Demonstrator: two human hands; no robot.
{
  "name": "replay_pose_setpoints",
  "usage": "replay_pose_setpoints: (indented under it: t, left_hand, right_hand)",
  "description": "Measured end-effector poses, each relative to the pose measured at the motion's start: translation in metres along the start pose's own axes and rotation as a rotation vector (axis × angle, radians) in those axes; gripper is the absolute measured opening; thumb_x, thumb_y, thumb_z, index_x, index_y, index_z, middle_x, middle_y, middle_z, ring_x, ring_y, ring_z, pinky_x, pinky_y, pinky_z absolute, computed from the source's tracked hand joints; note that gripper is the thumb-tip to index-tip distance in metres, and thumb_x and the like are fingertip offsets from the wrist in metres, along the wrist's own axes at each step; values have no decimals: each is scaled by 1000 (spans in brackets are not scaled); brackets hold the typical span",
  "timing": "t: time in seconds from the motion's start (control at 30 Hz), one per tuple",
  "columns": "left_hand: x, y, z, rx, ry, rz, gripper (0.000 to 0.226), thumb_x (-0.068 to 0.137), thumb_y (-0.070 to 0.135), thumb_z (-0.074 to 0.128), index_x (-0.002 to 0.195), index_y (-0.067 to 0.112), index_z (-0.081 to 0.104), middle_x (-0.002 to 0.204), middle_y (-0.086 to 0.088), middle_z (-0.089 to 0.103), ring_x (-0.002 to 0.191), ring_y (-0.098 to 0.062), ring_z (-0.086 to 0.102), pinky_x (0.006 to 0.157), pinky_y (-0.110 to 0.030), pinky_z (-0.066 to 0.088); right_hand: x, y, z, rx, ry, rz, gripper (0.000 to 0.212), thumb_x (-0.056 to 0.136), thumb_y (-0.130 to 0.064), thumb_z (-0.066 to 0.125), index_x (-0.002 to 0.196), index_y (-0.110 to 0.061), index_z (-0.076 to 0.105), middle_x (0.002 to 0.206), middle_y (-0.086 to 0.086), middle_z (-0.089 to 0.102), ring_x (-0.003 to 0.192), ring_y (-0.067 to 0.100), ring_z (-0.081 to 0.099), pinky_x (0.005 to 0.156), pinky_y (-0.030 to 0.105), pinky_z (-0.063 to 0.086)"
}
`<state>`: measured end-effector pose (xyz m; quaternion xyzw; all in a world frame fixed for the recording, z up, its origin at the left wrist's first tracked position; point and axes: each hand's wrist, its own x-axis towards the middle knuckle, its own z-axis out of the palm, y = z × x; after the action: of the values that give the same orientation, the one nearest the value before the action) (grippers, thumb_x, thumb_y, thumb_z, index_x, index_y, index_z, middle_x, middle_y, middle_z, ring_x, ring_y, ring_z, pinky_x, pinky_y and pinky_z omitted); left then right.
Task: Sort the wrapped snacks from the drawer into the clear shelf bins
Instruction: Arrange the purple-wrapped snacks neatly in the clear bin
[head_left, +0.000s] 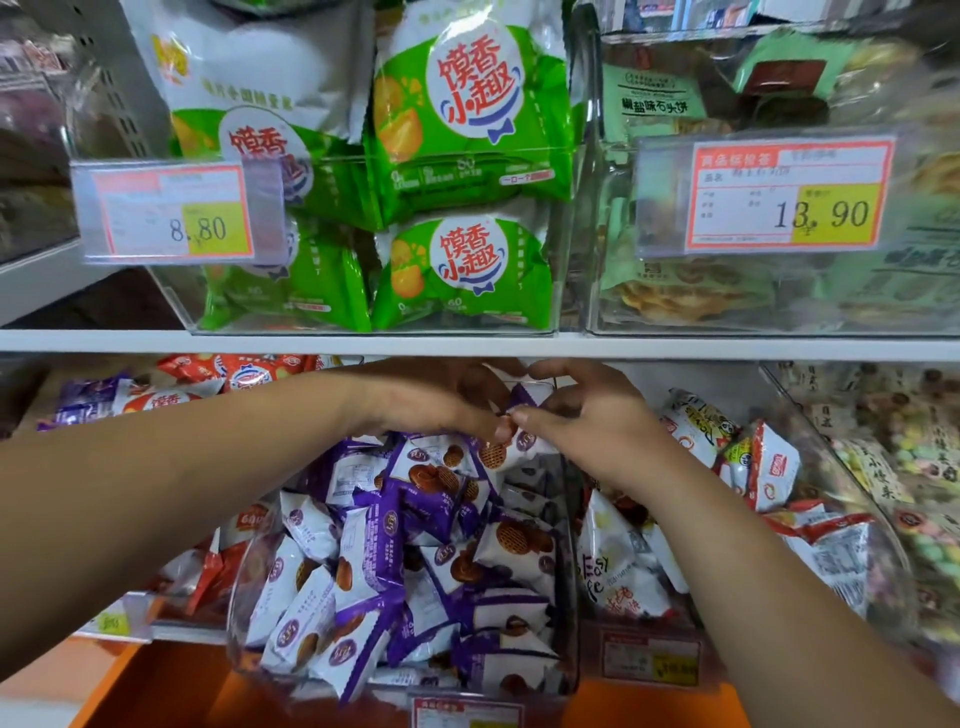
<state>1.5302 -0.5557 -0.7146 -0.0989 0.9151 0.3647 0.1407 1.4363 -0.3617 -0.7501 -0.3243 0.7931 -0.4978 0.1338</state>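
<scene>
Shelf levels: two in view, split by a white shelf board (467, 343).
Upper bins: two clear ones side by side, the left upper bin (563, 280) and the right upper bin (597, 312).
Green packets (467, 104): four can be counted in the left upper bin, stacked two high. A pale bag lies at the top left behind them.
Right upper bin contents: flat biscuit packs in pale green wrap, too blurred to count.
Price tags: two on the upper bins, one reading 8.80 (171, 213) and one reading 13.90 (779, 197).
Purple bin (570, 571): one clear bin on the lower shelf, front and centre.
Purple-and-white packets (415, 545): heaped in the purple bin nearly to the rim, far too many to count.
Neighbouring heap: white-and-red packets (769, 467) just to the right.
Held packet (525, 396): one, raised above the back of the heap, just under the shelf board.
Left hand (436, 400): fingers curled down, tips gripping the held packet.
Right hand (592, 421): thumb and bent forefinger pinch the packet's purple edge, and the other fingers are loosely curled.
Hands together: fingertips meet at the packet.
</scene>
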Motion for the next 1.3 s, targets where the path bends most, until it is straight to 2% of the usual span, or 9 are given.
replay_pose_setpoints:
  t: [0.13, 0.3, 0.43, 0.6, 0.73, 0.87, 1.0, 1.13, 1.3]
  left_hand:
    - [1, -1, -2, 17, -67, -62, 83, 76, 80, 64, 145, 34, 50, 138, 15, 60, 122, -4, 58, 122, -39, 26]
    - [7, -10, -1, -59, -58, -63, 29, 105, 28, 51, 131, 18, 60, 106, 13, 69, 94, 7, 64, 81, 6, 39]
    - [5, -17, 2, -128, 47, -2, 27, 98, 26, 68, 121, 13, 65, 121, -7, 73, 115, -20, 68, 106, -28, 50]
    - [9, -8, -2, -28, 132, 134, 34, 92, 21, 76, 124, 23, 63, 115, 9, 69, 99, 8, 63, 87, -9, 49]
    - [23, -8, 1, 40, 180, 134, 25, 98, 11, 67, 122, 15, 64, 108, 8, 65, 97, -3, 61, 86, -8, 48]
    - [37, -8, -1, 204, 212, 111, 23, 101, 25, 61, 124, 24, 66, 121, 7, 68, 111, -10, 62, 103, -32, 49]
    - [56, -7, 1, 310, 199, 100, 16, 101, 25, 60, 115, 22, 67, 107, 3, 70, 97, -16, 66, 90, -38, 54]
    - [69, -7, 5, 336, 210, 67, 6, 93, 20, 70, 96, 25, 73, 92, 8, 71, 71, -6, 62, 64, -24, 50]
    - [77, -4, 26, 567, 208, 91, 9, 84, 20, 78, 92, 22, 81, 96, 5, 76, 91, -15, 69, 83, -29, 56]
  right_hand:
    - [0, -3, 0, 111, 109, 31, 21, 84, -43, 80, 99, -32, 70, 88, -10, 75, 82, 4, 70, 66, 19, 48]
    - [-3, 3, 1, -23, -76, 23, 33, 79, -31, 86, 106, -33, 68, 105, -17, 71, 101, -2, 65, 91, 22, 51]
    - [-4, 6, 5, -181, -68, -35, 35, 85, -28, 81, 117, -37, 69, 105, -20, 66, 107, 10, 64, 93, 28, 51]
    - [2, 7, 5, -389, -101, -53, 57, 85, -37, 79, 138, -38, 58, 132, -9, 62, 122, 14, 57, 100, 28, 46]
    - [9, 8, 5, -412, 36, -82, 44, 81, -38, 83, 120, -38, 64, 109, -10, 64, 98, 11, 58, 84, 27, 47]
    - [19, 8, 1, -345, 97, -66, 26, 92, -31, 70, 117, -34, 69, 118, -12, 66, 104, 15, 63, 94, 30, 51]
    - [27, 6, 1, -453, -16, -35, 26, 98, -27, 62, 123, -30, 69, 124, -6, 63, 109, 18, 61, 89, 23, 44]
    - [30, 11, -1, -458, -59, -31, 32, 100, -19, 56, 128, -30, 66, 126, -2, 61, 100, 17, 55, 82, 21, 38]
    - [33, 17, -4, -383, -68, -7, 40, 100, -8, 49, 129, -30, 65, 108, -12, 53, 83, 9, 49, 68, 17, 37]
